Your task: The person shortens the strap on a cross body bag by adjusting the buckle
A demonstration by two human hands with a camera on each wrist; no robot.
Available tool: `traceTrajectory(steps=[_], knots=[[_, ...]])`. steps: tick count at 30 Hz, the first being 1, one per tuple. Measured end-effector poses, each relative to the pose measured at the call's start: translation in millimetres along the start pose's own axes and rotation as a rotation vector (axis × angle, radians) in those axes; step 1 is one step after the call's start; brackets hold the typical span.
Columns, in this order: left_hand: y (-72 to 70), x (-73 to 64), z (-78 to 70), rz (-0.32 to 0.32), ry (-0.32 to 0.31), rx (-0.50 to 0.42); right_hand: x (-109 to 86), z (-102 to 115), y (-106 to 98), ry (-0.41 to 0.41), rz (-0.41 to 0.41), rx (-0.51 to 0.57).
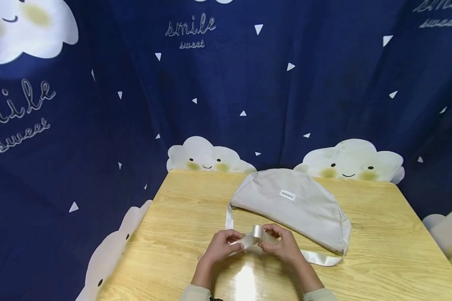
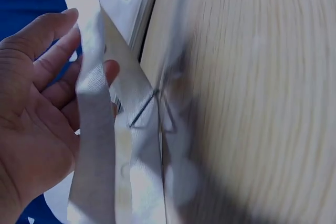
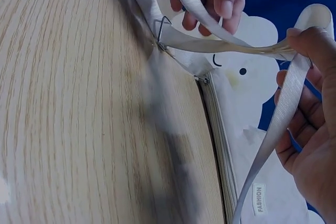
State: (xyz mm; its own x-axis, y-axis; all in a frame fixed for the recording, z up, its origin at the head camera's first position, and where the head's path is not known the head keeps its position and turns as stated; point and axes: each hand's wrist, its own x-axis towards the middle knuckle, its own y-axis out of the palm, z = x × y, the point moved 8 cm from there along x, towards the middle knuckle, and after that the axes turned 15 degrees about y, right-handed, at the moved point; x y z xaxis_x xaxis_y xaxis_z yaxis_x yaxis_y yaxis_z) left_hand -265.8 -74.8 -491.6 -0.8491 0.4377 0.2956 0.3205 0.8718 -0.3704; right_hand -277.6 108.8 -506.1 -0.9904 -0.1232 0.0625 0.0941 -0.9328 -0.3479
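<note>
A pale cream half-moon bag (image 1: 290,205) with a "FASHION" label lies on the table, its strap (image 1: 320,258) running out from both ends. My right hand (image 1: 280,242) pinches the strap between thumb and fingers, where it bends into a raised loop (image 1: 258,231). In the left wrist view the strap (image 2: 94,108) passes across the fingers of my left hand (image 2: 42,87), with the thumb at its edge. A thin metal wire buckle (image 3: 163,32) sits on a lower stretch of strap in the right wrist view, touched by neither hand.
The light wood-grain table (image 1: 181,209) spreads around the bag. Behind and to the left hangs a dark blue curtain (image 1: 226,83) with smiling clouds and white triangles. The bag's zipper edge (image 3: 212,145) faces the hands.
</note>
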Motion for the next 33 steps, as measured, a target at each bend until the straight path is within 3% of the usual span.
traceTrajectory(steps=[3, 10, 14, 19, 26, 28, 33], knots=[[6.9, 4.2, 1.3, 0.010, 0.006, 0.016, -0.4, -0.7, -0.1, 0.008, 0.004, 0.000], [19.7, 12.0, 48.3, 0.012, 0.003, 0.024, 0.3, -7.3, -1.9, 0.036, -0.011, -0.003], [16.5, 11.7, 48.8, -0.007, 0.017, 0.037, 0.7, -10.5, -2.4, 0.051, -0.018, -0.002], [8.9, 7.9, 43.8, -0.011, 0.018, 0.061, -0.1, -10.4, -3.8, 0.045, -0.024, 0.009], [-16.1, -1.1, 14.8, -0.031, 0.017, 0.056, -0.3, -5.0, -2.5, 0.053, 0.001, 0.002], [-23.2, -4.5, 18.3, -0.035, -0.001, 0.056, -3.3, 5.2, -2.5, 0.028, 0.012, 0.002], [-40.3, -11.3, 47.1, -0.058, -0.023, 0.099, -9.8, 26.6, -2.4, 0.014, 0.041, -0.016]])
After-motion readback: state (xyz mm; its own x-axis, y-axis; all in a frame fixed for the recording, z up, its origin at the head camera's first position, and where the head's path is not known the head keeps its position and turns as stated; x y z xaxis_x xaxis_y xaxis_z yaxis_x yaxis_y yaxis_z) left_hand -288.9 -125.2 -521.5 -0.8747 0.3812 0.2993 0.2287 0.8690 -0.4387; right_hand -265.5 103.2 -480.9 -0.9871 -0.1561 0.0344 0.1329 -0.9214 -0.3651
